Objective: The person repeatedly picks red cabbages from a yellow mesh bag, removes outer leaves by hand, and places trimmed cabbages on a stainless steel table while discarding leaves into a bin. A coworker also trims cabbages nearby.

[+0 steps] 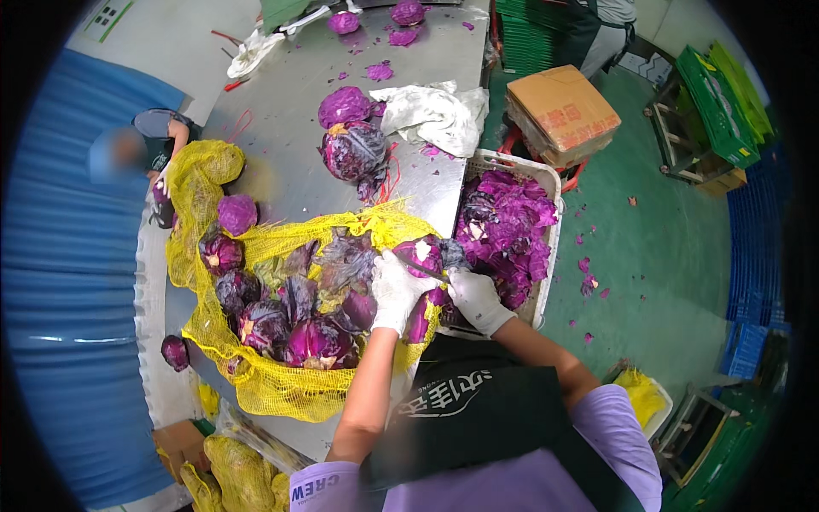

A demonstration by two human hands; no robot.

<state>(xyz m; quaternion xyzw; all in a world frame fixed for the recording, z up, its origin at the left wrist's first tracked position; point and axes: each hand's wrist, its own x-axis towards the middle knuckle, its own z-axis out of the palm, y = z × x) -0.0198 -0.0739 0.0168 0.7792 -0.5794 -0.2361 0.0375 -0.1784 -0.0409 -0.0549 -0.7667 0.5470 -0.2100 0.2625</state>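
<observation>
My left hand (395, 289), in a white glove, grips a red cabbage (419, 256) whose pale cut stem faces up. In my right hand (473, 297), also gloved, is the handle of a knife (419, 266), its dark blade lying across that cabbage. Beneath my left hand spreads an opened yellow mesh sack (281, 390), with several red cabbages (320, 345) and loose dark outer leaves (349, 259) on it. Just beyond my right hand, a white plastic crate (551, 256) holds a heap of purple trimmed leaves (505, 221).
On the steel table (288, 83) lie a large red cabbage (354, 150), a white cloth (438, 115) and peeled heads (343, 105). Another person (160, 137) works across the left edge. A cardboard box (563, 112) stands beyond the crate. Leaf scraps (587, 285) litter the green floor.
</observation>
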